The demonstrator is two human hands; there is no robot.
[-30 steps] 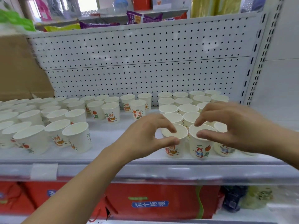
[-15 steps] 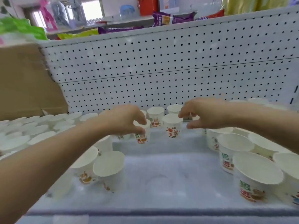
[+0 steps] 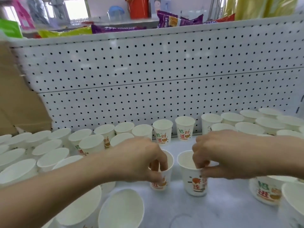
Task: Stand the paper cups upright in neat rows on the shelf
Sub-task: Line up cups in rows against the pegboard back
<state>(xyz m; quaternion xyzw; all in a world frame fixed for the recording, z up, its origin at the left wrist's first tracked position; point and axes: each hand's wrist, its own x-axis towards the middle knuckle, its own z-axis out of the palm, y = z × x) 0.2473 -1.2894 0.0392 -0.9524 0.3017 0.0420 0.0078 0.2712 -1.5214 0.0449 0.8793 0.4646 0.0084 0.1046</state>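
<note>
**Two cups in hand, rows part done**

Tidy rows (image 3: 250, 127) fill the right of the frame. The left cups (image 3: 49, 146) look looser and likely need straightening. At centre, over a bare strip of shelf (image 3: 222, 209), the left hand (image 3: 139, 162) pinches one cup (image 3: 162, 181) by the rim, fingers inside, thumb outside. The right hand (image 3: 227, 155) pinches another cup (image 3: 193, 183) likewise. Both are upright, white paper with red-and-green print, standing apart.
</note>
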